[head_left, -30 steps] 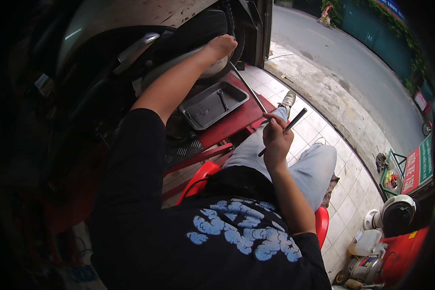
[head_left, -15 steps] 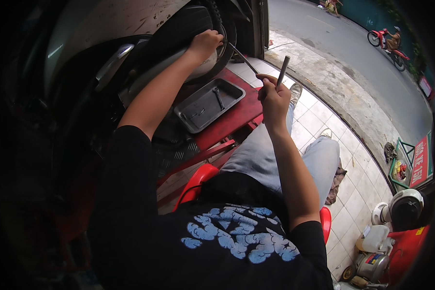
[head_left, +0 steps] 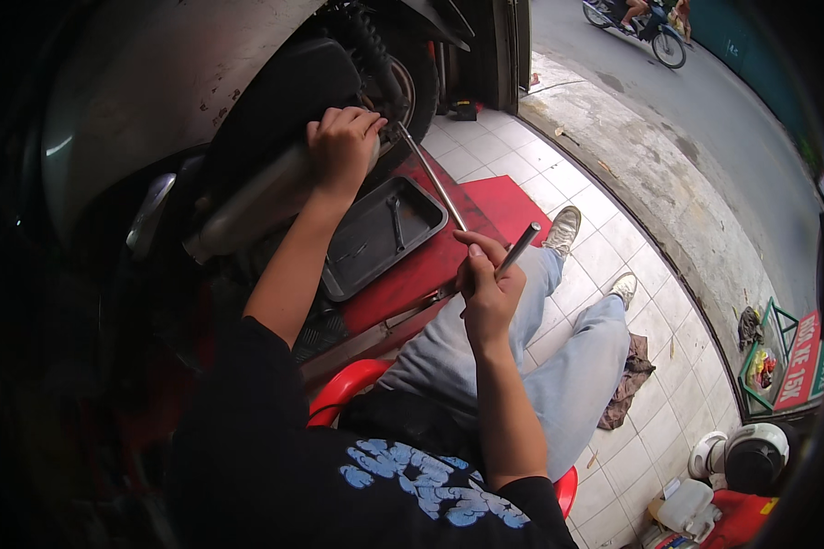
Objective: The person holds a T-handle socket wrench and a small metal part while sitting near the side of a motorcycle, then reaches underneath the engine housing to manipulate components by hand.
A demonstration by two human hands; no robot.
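Observation:
My right hand (head_left: 493, 291) is closed around the crossbar end of a long metal T-handle wrench (head_left: 438, 183). The shaft slants up and left to the hub area of a motorcycle wheel (head_left: 419, 91). Beside the shaft's far end, my left hand (head_left: 341, 151) has its fingers curled at the wheel's centre, next to the silver exhaust (head_left: 270, 192). Whatever those fingers grip is hidden. Below the left hand lies a grey metal tray (head_left: 362, 233) holding a combination wrench (head_left: 396, 224) and small dark parts.
The tray rests on a red stand (head_left: 403, 284) between the motorcycle and my legs. A brown rag (head_left: 627, 389) lies on the white tiles. A helmet (head_left: 758, 456) and a plastic jug (head_left: 689, 508) are at lower right. Outside, a motorbike (head_left: 664, 41) is on the road.
My view has shifted, showing more of the wheel and shock absorber. Both hands appear lower and further left, and the T-handle shaft is steeper. A different motorbike is on the road.

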